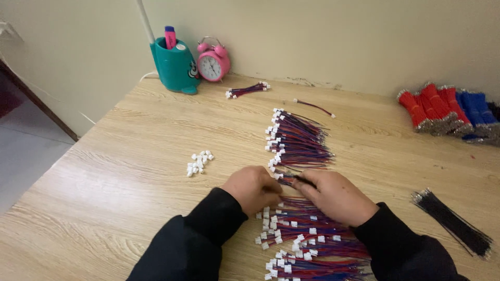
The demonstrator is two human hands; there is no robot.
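Wooden tabletop (130, 171) fills the view, with a teal pen holder (176, 67) and pink alarm clock (212, 61) far left. Loose white connectors (199, 162) lie left of the left hand (252, 187), whose fingers curl around a white plug. Right hand (333, 195) pinches a red-and-blue wire lead (289, 177), apparently at its tip. Finished leads (297, 140) fan out beyond; red wire bundles (432, 109) rest far right. Seating the plug squarely seems wise.

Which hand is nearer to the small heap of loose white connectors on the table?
The left hand. It lies just right of the white connectors and a little nearer the person; the right hand lies farther right, beyond the left one.
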